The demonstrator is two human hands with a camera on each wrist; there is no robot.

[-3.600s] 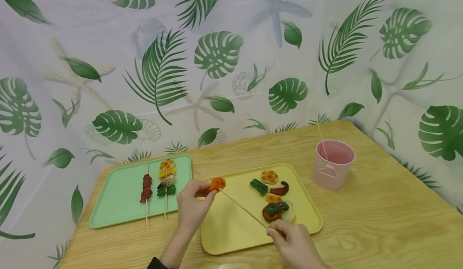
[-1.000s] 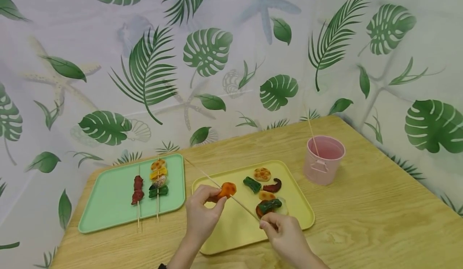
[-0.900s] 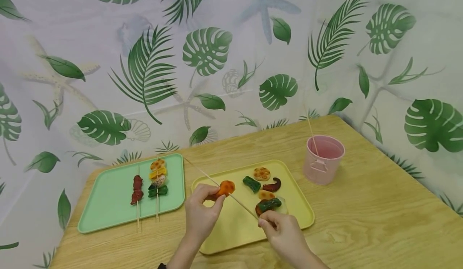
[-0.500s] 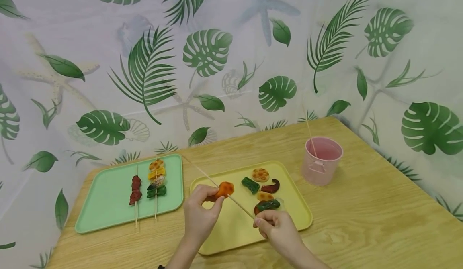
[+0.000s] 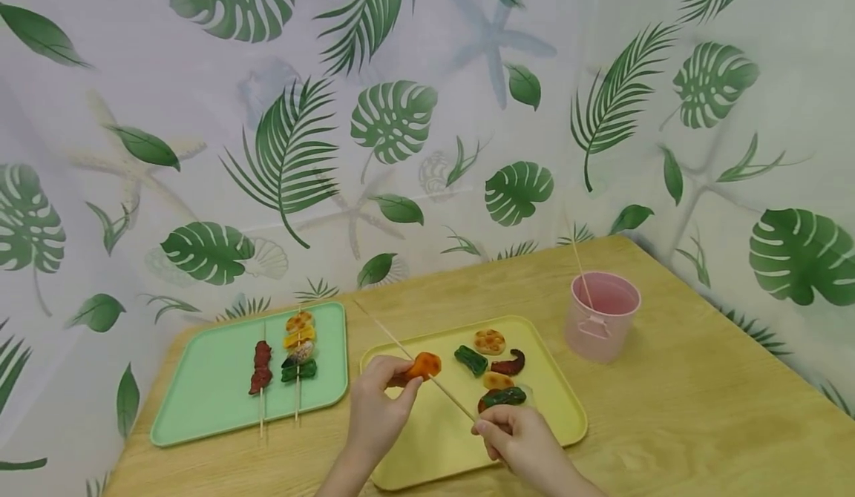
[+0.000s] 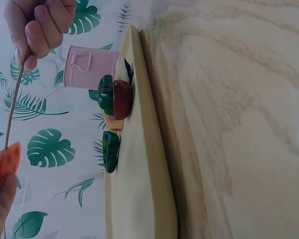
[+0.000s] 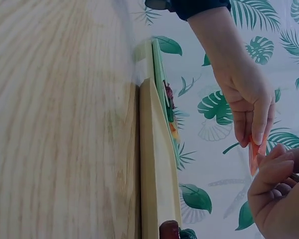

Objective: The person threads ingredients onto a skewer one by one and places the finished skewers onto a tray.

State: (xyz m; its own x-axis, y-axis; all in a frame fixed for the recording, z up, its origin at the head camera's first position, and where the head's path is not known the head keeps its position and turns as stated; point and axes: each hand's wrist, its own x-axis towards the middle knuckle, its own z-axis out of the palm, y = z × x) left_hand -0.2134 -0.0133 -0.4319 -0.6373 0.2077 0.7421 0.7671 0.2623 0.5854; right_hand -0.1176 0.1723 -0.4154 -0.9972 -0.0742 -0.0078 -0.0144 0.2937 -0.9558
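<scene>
Head view: soft, even light; I note the skewer (image 5: 454,399) in my hands (image 5: 381,412) fading toward its far tip. Wrist views dimmer, hazier; left one shows glare on the surface (image 6: 239,124) at frame right, shadow along the yellow tray (image 6: 153,149).

Head view looks forward-down — wrist views lower, nearer — all share orange slice (image 5: 426,366)

The table (image 5: 695,400) has a smooth, wood-grained top; the yellow tray (image 5: 427,456) and green tray (image 5: 200,393) appear to be smooth, matt plastic. The bucket (image 5: 594,343) resembles painted metal. The skewer (image 5: 454,397) is bare wood, the orange piece (image 5: 427,366) smooth and plastic-looking, the green pepper (image 6: 110,152) glossy.
</scene>
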